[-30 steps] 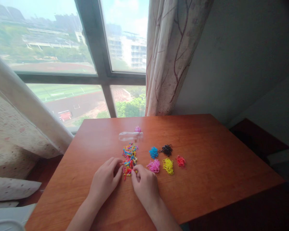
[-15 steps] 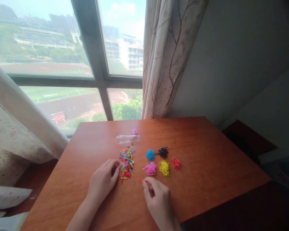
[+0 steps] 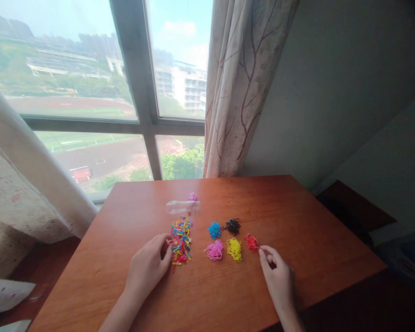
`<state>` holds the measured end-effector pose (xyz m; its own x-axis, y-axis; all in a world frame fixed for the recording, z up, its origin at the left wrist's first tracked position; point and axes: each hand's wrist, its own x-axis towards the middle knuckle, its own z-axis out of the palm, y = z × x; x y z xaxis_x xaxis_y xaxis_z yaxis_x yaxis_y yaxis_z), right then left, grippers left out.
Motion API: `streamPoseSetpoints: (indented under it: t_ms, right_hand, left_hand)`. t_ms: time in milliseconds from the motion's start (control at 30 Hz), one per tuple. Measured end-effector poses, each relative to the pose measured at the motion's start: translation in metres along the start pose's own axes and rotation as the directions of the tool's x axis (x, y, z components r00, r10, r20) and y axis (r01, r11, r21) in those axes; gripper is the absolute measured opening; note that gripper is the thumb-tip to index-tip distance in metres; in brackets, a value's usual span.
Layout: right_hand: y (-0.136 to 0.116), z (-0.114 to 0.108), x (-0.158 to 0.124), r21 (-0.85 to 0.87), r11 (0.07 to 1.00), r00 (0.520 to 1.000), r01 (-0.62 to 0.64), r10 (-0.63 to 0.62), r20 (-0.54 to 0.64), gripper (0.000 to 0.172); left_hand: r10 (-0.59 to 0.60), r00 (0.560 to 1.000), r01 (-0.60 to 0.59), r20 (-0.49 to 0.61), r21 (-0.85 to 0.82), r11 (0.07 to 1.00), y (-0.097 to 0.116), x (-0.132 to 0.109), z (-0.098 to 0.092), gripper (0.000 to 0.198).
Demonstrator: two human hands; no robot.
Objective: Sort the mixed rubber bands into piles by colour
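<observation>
1. My left hand (image 3: 148, 268): loosely open, fingertips touching the mixed rubber-band pile (image 3: 180, 239) on the table (image 3: 304, 226).
2. My right hand (image 3: 278, 277): thumb and forefinger pinched together at the edge of the red band pile (image 3: 251, 242).

Bright daylight from window (image 3: 90, 92), dim right side, wide-angle edge distortion

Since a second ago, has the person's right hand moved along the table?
Yes. The right hand has gone rightward, from the mixed-colour heap of small elastic bands to the small red heap of bands.
</observation>
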<state>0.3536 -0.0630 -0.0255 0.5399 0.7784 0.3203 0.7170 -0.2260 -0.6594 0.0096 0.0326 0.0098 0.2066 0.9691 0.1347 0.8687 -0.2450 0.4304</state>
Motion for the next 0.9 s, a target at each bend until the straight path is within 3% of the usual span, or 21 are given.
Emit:
streamPoseSetpoints:
  t_ms: [267, 900]
  right_hand:
    - [-0.001, 0.006, 0.013, -0.028, 0.999, 0.999, -0.036, 0.036, -0.02, 0.061]
    - [0.0, 0.008, 0.011, -0.029, 0.999, 0.999, 0.02, -0.019, 0.039, 0.06]
  left_hand:
    - [-0.021, 1.0, 0.021, -0.013, -0.011, 1.0, 0.002, 0.0, 0.001, 0.024]
    - [-0.013, 1.0, 0.014, -0.025, 0.011, 1.0, -0.001, 0.0, 0.003, 0.026]
